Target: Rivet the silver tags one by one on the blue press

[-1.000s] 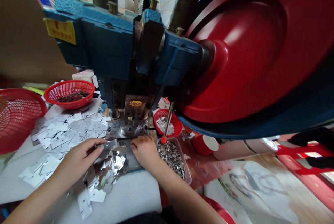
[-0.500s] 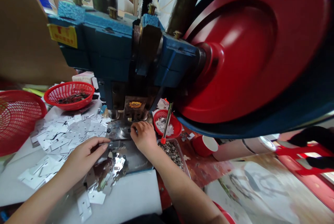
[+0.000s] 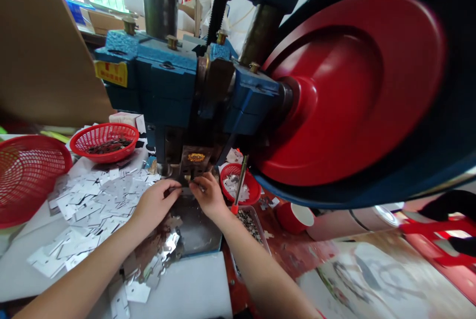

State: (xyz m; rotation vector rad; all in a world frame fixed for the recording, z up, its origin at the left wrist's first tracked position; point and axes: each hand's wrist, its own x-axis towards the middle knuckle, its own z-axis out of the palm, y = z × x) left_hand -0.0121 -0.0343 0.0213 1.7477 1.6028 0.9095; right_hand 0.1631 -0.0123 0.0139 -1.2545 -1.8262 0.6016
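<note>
Both hands are at the die under the blue press [image 3: 163, 91]. My left hand [image 3: 158, 200] pinches the left end of a small flat metal piece [image 3: 186, 190], just in front of the die block [image 3: 195, 158]. On the other side, my right hand [image 3: 208, 195] has its fingers closed at the piece's right end. The piece is small and partly covered by fingertips. Below the hands lies a dark metal plate [image 3: 201, 230]. Many flat metal pieces [image 3: 100, 200] are heaped on the white surface to the left.
A red basket of dark parts [image 3: 106, 143] and an empty-looking red basket [image 3: 29, 175] stand at left. Right of the die are a small red basket [image 3: 253, 190], a tub of scraps [image 3: 249, 225] and a red cup [image 3: 295, 217]. The large red wheel [image 3: 345, 96] overhangs the right side.
My left hand has moved right and forward to the die and now pinches the metal piece. My right hand has shifted slightly, its fingers now at the piece. The camera view has shifted.
</note>
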